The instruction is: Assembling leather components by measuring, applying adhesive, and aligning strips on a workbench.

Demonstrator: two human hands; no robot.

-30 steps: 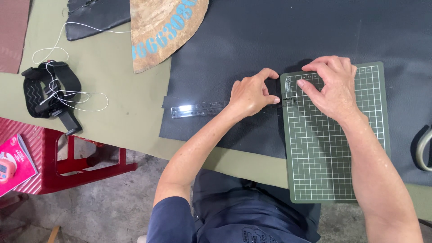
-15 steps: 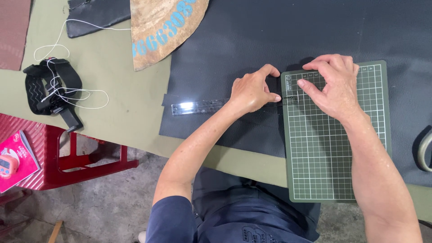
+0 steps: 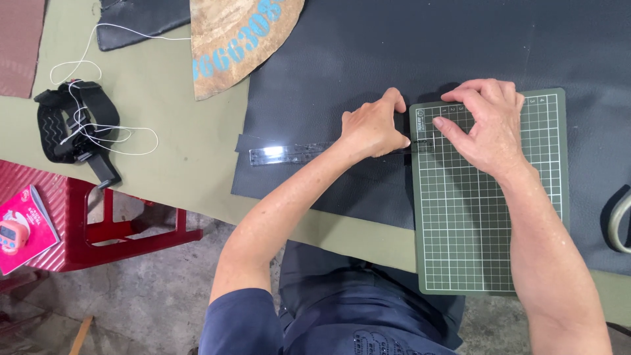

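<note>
A clear plastic ruler (image 3: 289, 152) lies across a large dark leather sheet (image 3: 394, 52), and its right end reaches onto a green gridded cutting mat (image 3: 493, 223). My left hand (image 3: 371, 126) presses down on the ruler near the mat's left edge, fingers curled over it. My right hand (image 3: 485, 125) rests on the mat's top left corner. Its bent fingertips are close to the ruler's end, and whatever lies under them is hidden.
A tan leather piece with blue print (image 3: 236, 39) lies at the top. A black strap tangled with white cord (image 3: 75, 125) sits on the olive table cover (image 3: 164, 131) at the left. A red stool (image 3: 98, 223) with a pink booklet stands below. A metal loop (image 3: 621, 223) shows at the right edge.
</note>
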